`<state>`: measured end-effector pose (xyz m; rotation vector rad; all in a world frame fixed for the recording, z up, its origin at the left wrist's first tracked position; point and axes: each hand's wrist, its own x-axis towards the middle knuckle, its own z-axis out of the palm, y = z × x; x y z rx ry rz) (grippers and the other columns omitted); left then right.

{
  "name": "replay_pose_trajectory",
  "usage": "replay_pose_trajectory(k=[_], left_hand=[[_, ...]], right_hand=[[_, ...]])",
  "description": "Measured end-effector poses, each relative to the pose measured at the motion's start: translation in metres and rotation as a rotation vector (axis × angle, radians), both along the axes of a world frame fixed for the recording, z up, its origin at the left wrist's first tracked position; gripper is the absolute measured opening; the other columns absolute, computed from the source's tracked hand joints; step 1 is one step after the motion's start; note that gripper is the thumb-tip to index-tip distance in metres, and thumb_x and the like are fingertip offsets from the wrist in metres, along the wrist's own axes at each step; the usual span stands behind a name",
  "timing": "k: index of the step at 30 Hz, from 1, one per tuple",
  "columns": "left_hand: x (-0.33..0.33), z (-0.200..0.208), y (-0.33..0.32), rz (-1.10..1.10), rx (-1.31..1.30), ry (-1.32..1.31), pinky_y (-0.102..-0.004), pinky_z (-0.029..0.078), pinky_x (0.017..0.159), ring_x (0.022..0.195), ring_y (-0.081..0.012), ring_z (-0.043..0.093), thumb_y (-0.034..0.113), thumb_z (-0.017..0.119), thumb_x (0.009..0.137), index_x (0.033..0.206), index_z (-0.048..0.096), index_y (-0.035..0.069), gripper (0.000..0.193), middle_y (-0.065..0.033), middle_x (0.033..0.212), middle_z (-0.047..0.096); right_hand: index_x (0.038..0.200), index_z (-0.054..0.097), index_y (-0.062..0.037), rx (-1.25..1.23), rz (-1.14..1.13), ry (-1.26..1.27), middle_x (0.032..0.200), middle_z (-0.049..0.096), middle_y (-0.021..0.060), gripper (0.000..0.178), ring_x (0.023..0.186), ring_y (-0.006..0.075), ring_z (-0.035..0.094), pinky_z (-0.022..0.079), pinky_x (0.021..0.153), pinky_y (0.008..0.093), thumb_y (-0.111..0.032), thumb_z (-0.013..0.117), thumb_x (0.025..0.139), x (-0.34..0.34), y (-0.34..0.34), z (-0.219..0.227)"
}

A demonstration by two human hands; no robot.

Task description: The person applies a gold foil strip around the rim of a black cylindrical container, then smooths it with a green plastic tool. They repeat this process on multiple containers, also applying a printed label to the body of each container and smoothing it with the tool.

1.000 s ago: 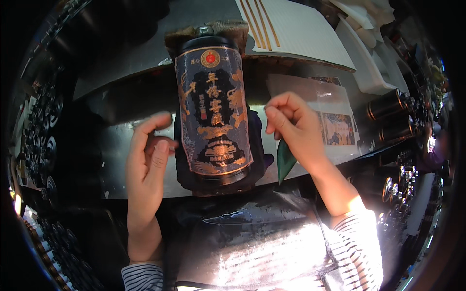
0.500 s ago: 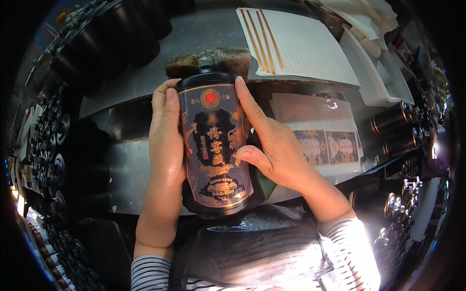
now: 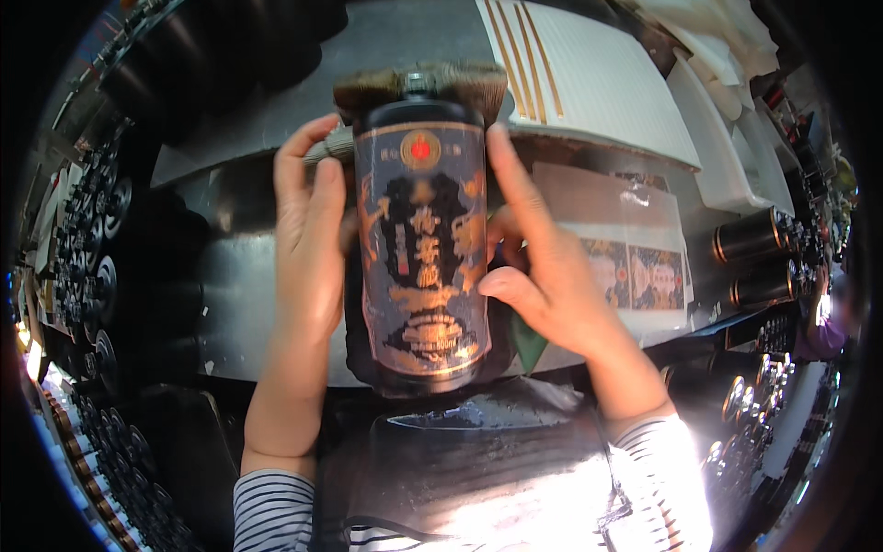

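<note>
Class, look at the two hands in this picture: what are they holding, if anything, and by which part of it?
A dark bottle with a blue-and-gold label. The left hand and the right hand press flat against opposite sides of its body, over the label edges.

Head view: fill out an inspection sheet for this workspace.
Surface: grey metal worktop, shiny.
Job's things: dark cylindrical bottle with blue-and-gold label, held upright; brown bristle brush behind its top.
Clutter: sheet of printed labels; white ribbed tray; two dark bottles lying at right.
Grippers: left hand and right hand press the bottle's sides.
Cables: nothing seen.
Surroundings: rows of dark bottles at left.
</note>
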<state>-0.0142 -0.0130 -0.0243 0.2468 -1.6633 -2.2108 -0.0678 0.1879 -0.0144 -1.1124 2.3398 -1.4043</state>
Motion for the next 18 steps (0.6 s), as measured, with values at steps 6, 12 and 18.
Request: replay_pose_trajectory(k=[6, 12, 18], left_hand=[[0.047, -0.022, -0.007, -0.16, -0.382, 0.061, -0.0444, 0.022, 0.112, 0.138, -0.0288, 0.028, 0.07, 0.069, 0.067, 0.15, 0.019, 0.007, 0.116, -0.0154, 0.149, 0.029], [0.054, -0.033, -0.031, -0.363, -0.552, -0.072, -0.0458, 0.015, 0.115, 0.144, -0.0299, 0.013, 0.071, 0.073, 0.054, 0.151, 0.011, 0.008, 0.131, -0.0148, 0.156, 0.015], [0.049, -0.03, -0.027, -0.405, -0.407, -0.035, -0.0437, 0.013, 0.115, 0.145, -0.0286, 0.009, 0.065, 0.079, 0.051, 0.151, 0.007, 0.008, 0.136, -0.0143, 0.157, 0.01]], right_hand=[[0.152, 0.011, -0.0122, -0.033, 0.171, 0.043, 0.084, 0.053, 0.0022, 0.133, 0.071, 0.0119, 0.045, 0.037, 0.06, 0.024, -0.067, 0.072, 0.048, -0.013, 0.011, -0.009], [0.152, 0.009, -0.0255, 0.009, 0.193, -0.034, 0.084, 0.051, 0.0078, 0.127, 0.076, 0.0243, 0.05, 0.043, 0.069, 0.0353, -0.033, 0.086, 0.052, -0.001, 0.009, -0.013], [0.152, 0.014, -0.0244, 0.029, 0.178, -0.091, 0.082, 0.051, 0.007, 0.125, 0.073, 0.0237, 0.048, 0.042, 0.068, 0.0342, -0.033, 0.086, 0.05, 0.0, 0.009, -0.009]])
